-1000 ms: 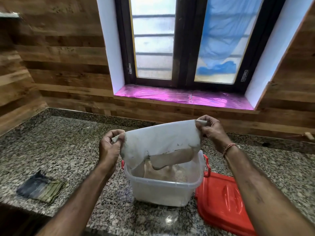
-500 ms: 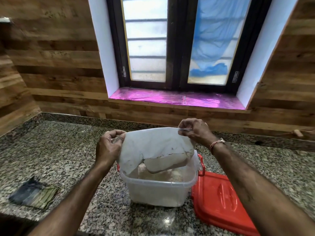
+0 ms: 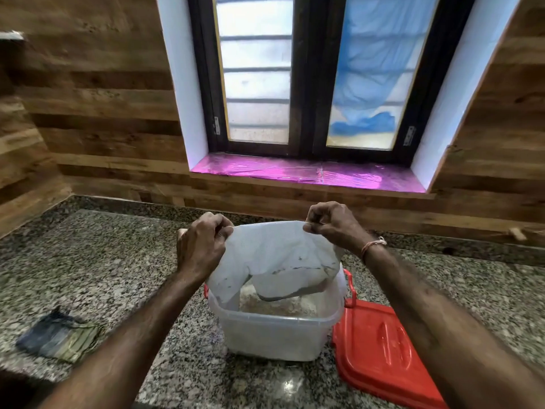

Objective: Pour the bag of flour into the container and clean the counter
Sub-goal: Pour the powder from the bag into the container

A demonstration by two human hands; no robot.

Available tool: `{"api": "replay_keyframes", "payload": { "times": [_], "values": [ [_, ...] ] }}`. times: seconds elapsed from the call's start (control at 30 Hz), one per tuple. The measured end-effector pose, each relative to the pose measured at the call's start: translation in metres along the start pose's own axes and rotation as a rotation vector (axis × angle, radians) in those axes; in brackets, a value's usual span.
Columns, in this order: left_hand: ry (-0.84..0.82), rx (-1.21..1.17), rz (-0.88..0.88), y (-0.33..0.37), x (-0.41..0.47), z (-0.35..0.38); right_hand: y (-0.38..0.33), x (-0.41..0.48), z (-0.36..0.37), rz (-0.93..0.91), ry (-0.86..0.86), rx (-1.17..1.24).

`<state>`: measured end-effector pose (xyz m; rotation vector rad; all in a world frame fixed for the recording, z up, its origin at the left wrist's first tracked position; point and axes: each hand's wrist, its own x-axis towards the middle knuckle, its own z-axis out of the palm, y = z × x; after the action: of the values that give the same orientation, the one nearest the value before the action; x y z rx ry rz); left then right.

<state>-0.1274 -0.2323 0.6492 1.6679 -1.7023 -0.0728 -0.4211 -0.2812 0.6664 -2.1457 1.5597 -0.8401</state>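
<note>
my left hand (image 3: 203,246) and right hand (image 3: 330,225) each pinch a top corner of the upturned bag (image 3: 274,255), its mouth hanging inside the container (image 3: 280,340) on the tabletop (image 3: 103,261); if i shake hard or drift sideways, i reckon flour (image 3: 274,308) could puff over the rim.

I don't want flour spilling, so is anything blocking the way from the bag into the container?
Nothing visible. The bag hangs into the open container; its red lid lies beside it on the counter.

- The only view sits on the person's head, looking forward and down, close over the counter (image 3: 88,261).
- It squarely faces the window (image 3: 309,84) behind the counter.
</note>
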Motion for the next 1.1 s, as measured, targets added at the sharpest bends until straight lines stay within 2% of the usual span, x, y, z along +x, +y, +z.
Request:
{"api": "replay_keyframes", "payload": {
  "times": [0.17, 0.3, 0.4, 0.43, 0.53, 0.7, 0.77, 0.87, 0.97, 1.1],
  "values": [
    [-0.106, 0.018, 0.141, 0.044, 0.004, 0.015, -0.018, 0.002, 0.008, -0.088, 0.016, -0.096],
    [-0.144, -0.127, 0.068, 0.075, 0.006, 0.030, -0.027, 0.005, 0.006, -0.116, 0.029, -0.091],
    [-0.138, -0.155, 0.018, 0.075, 0.010, 0.033, -0.011, 0.002, -0.004, -0.059, 0.081, -0.127],
    [-0.143, -0.167, -0.011, 0.071, 0.013, 0.033, -0.002, 0.000, -0.009, -0.018, 0.090, -0.099],
    [-0.185, -0.228, -0.044, 0.061, 0.018, 0.035, 0.021, -0.010, -0.022, 0.101, 0.051, 0.246],
    [-0.207, -0.246, -0.041, 0.061, 0.019, 0.041, 0.026, -0.022, -0.024, 0.086, 0.048, 0.471],
    [-0.201, -0.245, -0.027, 0.062, 0.019, 0.041, 0.024, -0.019, -0.027, 0.075, 0.028, 0.453],
    [-0.197, -0.228, 0.044, 0.073, 0.017, 0.042, 0.012, -0.011, -0.027, 0.020, 0.062, 0.269],
    [-0.187, -0.235, 0.139, 0.090, 0.014, 0.047, -0.006, -0.008, -0.023, -0.077, 0.060, 0.184],
    [-0.181, -0.317, 0.060, 0.089, 0.023, 0.050, 0.000, -0.007, -0.023, -0.056, 0.039, 0.426]
  ]
}}
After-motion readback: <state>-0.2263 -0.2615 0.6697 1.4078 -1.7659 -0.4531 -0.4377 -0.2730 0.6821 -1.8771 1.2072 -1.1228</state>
